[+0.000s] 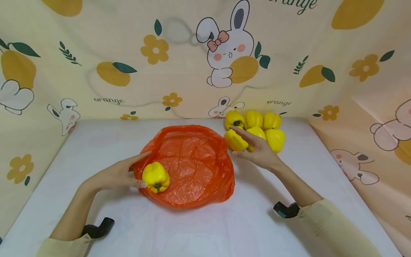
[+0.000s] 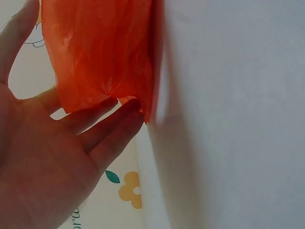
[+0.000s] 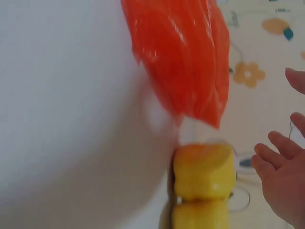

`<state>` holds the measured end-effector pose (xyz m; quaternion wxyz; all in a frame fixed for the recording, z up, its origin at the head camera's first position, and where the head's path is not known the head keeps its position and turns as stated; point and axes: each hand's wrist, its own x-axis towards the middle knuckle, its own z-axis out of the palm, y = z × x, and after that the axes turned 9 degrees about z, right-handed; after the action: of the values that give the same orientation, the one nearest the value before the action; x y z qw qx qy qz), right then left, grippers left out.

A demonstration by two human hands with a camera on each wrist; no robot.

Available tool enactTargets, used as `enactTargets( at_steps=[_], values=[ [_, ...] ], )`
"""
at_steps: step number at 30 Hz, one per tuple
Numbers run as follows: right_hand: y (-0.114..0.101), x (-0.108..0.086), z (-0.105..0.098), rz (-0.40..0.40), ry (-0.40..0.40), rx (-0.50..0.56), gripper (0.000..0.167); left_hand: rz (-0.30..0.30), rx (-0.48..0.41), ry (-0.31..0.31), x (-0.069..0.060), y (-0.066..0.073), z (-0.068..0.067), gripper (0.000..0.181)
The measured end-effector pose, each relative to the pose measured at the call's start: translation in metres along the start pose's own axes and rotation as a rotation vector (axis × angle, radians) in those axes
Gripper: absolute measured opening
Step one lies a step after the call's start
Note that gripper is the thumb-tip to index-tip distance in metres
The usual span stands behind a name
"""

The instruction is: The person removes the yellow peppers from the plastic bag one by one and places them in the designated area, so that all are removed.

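Note:
An orange-red plastic bag lies with its mouth spread wide in the middle of the table. One yellow bell pepper rests inside its left part, stem toward me. My left hand is at the bag's left rim, thumb beside that pepper. In the left wrist view, its loosely extended fingers lie against the bag's outside. To the right of the bag hovers my right hand, partly covering the front peppers. The right wrist view shows its fingers spread and holding nothing, apart from the nearest yellow pepper.
Several yellow bell peppers stand grouped in two rows at the back right of the white table. Behind them hangs a cream cloth printed with rabbits and fruit. Dark curved pieces sit at both wrists.

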<state>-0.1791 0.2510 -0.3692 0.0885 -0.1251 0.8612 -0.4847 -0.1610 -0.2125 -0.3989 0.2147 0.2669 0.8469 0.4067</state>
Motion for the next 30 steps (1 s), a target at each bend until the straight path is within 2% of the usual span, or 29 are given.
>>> enactTargets(
  at_steps=[7, 19, 26, 30],
  values=[
    [-0.014, 0.011, 0.026, -0.047, -0.076, 0.049, 0.073, 0.014, 0.011, -0.003, -0.001, 0.001, 0.002, 0.105],
    [-0.032, 0.028, 0.069, -0.149, -0.171, -0.142, 0.074, 0.038, 0.042, 0.006, -0.001, 0.004, 0.005, 0.108],
    [-0.048, 0.035, 0.102, -0.175, -0.326, -0.172, 0.071, 0.036, 0.061, 0.008, -0.002, 0.005, 0.004, 0.107],
    [-0.054, 0.038, 0.115, -0.185, -0.360, -0.212, 0.071, 0.039, 0.072, 0.010, -0.002, 0.004, 0.005, 0.107]
  ],
)
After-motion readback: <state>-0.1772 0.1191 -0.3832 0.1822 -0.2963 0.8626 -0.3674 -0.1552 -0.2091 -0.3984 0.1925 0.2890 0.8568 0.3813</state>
